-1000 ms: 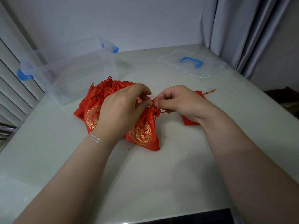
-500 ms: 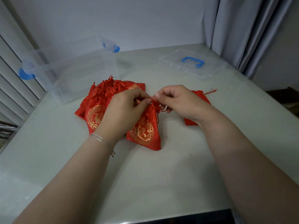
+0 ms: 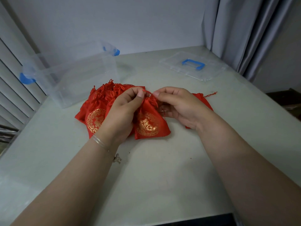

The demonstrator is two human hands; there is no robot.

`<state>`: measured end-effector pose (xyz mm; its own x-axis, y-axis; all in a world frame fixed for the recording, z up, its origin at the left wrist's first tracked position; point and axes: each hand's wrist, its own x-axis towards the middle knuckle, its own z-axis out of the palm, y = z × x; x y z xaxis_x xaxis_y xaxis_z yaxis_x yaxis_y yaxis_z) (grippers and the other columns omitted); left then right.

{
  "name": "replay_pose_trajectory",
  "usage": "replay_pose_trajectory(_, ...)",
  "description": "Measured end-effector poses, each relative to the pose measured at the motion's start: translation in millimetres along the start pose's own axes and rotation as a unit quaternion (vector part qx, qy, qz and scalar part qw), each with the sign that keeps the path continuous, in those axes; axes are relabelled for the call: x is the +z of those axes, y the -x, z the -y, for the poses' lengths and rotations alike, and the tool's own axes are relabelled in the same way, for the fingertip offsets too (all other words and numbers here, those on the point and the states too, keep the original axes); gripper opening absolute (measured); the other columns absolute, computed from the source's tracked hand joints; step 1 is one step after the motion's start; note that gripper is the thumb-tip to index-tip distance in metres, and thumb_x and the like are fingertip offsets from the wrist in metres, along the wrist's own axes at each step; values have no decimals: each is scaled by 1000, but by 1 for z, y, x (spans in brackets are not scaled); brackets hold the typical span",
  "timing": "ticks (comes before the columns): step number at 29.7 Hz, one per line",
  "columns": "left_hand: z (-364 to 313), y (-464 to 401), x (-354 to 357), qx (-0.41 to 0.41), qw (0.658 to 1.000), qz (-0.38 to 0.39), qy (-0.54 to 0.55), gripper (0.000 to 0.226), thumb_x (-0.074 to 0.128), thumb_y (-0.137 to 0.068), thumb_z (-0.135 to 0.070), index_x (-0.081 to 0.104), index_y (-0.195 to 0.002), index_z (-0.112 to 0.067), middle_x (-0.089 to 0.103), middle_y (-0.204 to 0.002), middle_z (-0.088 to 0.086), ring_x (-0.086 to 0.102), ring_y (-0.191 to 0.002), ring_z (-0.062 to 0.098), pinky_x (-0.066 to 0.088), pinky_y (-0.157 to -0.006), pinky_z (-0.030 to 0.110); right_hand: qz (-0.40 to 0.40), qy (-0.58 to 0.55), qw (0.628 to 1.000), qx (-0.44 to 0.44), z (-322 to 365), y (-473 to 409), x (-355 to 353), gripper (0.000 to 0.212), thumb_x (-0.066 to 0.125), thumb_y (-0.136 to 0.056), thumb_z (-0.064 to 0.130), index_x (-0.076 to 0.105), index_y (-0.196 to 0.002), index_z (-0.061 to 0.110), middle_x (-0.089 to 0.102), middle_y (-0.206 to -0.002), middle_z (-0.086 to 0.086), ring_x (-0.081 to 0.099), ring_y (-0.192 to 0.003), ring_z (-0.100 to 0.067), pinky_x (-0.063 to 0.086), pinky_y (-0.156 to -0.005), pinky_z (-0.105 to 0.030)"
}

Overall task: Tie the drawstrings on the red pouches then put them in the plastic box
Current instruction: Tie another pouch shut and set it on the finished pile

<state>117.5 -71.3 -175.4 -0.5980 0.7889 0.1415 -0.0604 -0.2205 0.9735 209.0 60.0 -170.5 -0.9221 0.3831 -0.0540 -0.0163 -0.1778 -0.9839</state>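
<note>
Hands cover a lot of the red stuff, so some of it is hard to see. The left hand [image 3: 121,111] lies over the pile [image 3: 99,101] of red pouches, and I cannot tell how many are in it. Its thumb and finger pinch the red string [image 3: 147,91] at the top of one pouch [image 3: 149,121]. The right hand [image 3: 177,106] pinches the same string from the other side, right next to the left fingers. I cannot tell if the knot is made, because the string is so thin and the fingers hide it. This pouch sits in the middle of the worktop [image 3: 162,168], between the two hands, with its top bunched up and a gold picture on its front. Another pouch with a gold ring on it peeks out to the left of the left wrist. Behind the right hand lies one more pouch [image 3: 202,99], mostly hidden, with a red string end [image 3: 211,94] poking out to the right. A thin bracelet [image 3: 104,143] goes round the left wrist, with a small charm hanging down. The clear box [image 3: 78,75] stands just behind the pile, at the back left, with blue clips on its ends. It is see-through, so its edges are hard to make out, and I see nothing red in it. Its lid [image 3: 193,66] lies flat at the back right, well apart from the box, with a blue handle on top. A grey curtain [image 3: 244,33] hangs at the right, next to the lid. White slats [image 3: 13,88] run down the left edge. Both arms are cut off at the bottom.
</note>
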Motion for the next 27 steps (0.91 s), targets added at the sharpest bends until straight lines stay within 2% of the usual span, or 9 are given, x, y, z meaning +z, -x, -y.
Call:
replay_pose_trajectory(3,-3,0,-1,18,999,22,37,10,47,-97,-13,53,-92,-8,62,-82,-1,55,-70,11,49,-66,22,39,-52,997,38,-1,0,2,14,54,-93,15,64,-83,14,66,-69,-1,62,-56,-10,54,-60,-24)
replay_pose_trajectory(6,-5,0,-2,25,1000,11,5,13,48,-97,-14,55,-87,-10,59,-77,1,52,-63,10,47,-59,21,71,-58,994,59,-3,0,2,22,47,-97,21,65,-88,13,64,-73,-4,65,-62,-15,56,-67,-29)
replay_pose_trajectory(8,-8,1,-2,21,1000,-14,-15,10,52,-95,-14,58,-88,-9,61,-71,1,56,-58,8,49,-56,19,86,-51,993,63,-3,-1,1,37,41,-97,41,68,-86,18,63,-75,-6,65,-67,-19,55,-71,-33)
replay_pose_trajectory(11,-9,0,-3,10,999,-43,-1,14,61,-83,-14,62,-97,-10,68,-69,-4,64,-66,6,53,-66,19,117,-36,990,65,0,0,2,57,38,-78,65,65,-92,17,59,-76,-7,62,-68,-20,55,-70,-35)
replay_pose_trajectory(14,-10,0,-5,2,999,-52,-9,12,63,-85,-8,57,-94,-11,69,-69,-2,63,-66,8,52,-67,20,61,53,997,5,-2,1,8,44,58,-69,55,65,-89,17,54,-69,-2,54,-57,-13,54,-60,-30)
replay_pose_trajectory(16,-10,0,-4,-12,999,-42,-19,10,60,-88,-4,53,-91,-11,66,-64,-4,60,-61,6,49,-60,17,17,80,996,-25,-5,-1,9,25,67,-73,37,65,-86,16,56,-65,3,52,-52,-9,53,-54,-25)
replay_pose_trajectory(18,-11,0,-6,-23,999,-24,-19,8,56,-90,-3,53,-89,-10,66,-65,-4,60,-61,6,49,-60,16,6,78,997,-26,-6,-3,7,11,66,-83,22,65,-85,11,59,-64,3,54,-50,-8,52,-52,-23)
replay_pose_trajectory(22,-13,-1,-13,-50,998,28,1,5,57,-84,-9,58,-90,-9,67,-75,-1,63,-72,9,52,-70,18,18,66,998,-14,-4,-2,1,8,65,-84,18,67,-81,11,63,-68,0,57,-56,-9,52,-51,-22)
replay_pose_trajectory(27,-19,1,-16,-84,995,48,-2,12,60,-79,-15,64,-86,-7,67,-75,-1,61,-68,9,51,-68,18,-18,49,999,-9,-3,-2,-1,8,71,-79,15,68,-83,10,65,-73,0,58,-61,-8,53,-54,-24)
